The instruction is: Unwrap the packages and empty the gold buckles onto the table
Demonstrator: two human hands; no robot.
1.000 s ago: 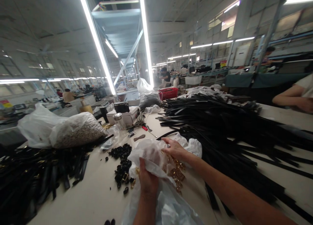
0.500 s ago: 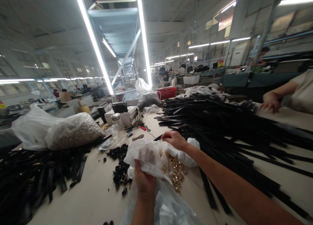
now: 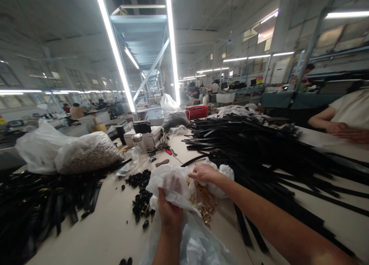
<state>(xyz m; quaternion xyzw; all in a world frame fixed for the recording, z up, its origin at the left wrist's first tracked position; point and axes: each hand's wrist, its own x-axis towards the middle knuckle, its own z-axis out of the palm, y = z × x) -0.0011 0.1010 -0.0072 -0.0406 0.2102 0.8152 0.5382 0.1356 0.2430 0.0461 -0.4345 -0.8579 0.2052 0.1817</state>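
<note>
My left hand (image 3: 170, 213) is closed on a thin white plastic bag (image 3: 165, 178), with the fingers showing faintly through the film. My right hand (image 3: 206, 172) reaches in from the right over the bag's opening. Its fingers are curled together at the plastic, and what they pinch is hidden. Gold-coloured metal buckles (image 3: 206, 203) spill from the bag's mouth onto the table below my right hand. To the left of the bag lies a heap of small black loops (image 3: 142, 192). More crumpled plastic (image 3: 198, 244) hangs toward me beneath my left hand.
Black straps (image 3: 245, 142) are piled on the right, and more straps (image 3: 43, 203) lie at left. Behind the left pile sits a filled plastic bag (image 3: 89, 151). A lidded jar (image 3: 138, 142), a white box (image 3: 151, 136) and a red basket (image 3: 196, 112) stand farther back. A co-worker (image 3: 346, 119) sits at right.
My right hand has come down and slightly left, closer to the bag's opening. My left hand stays on the bag. The co-worker's hands at right have come together.
</note>
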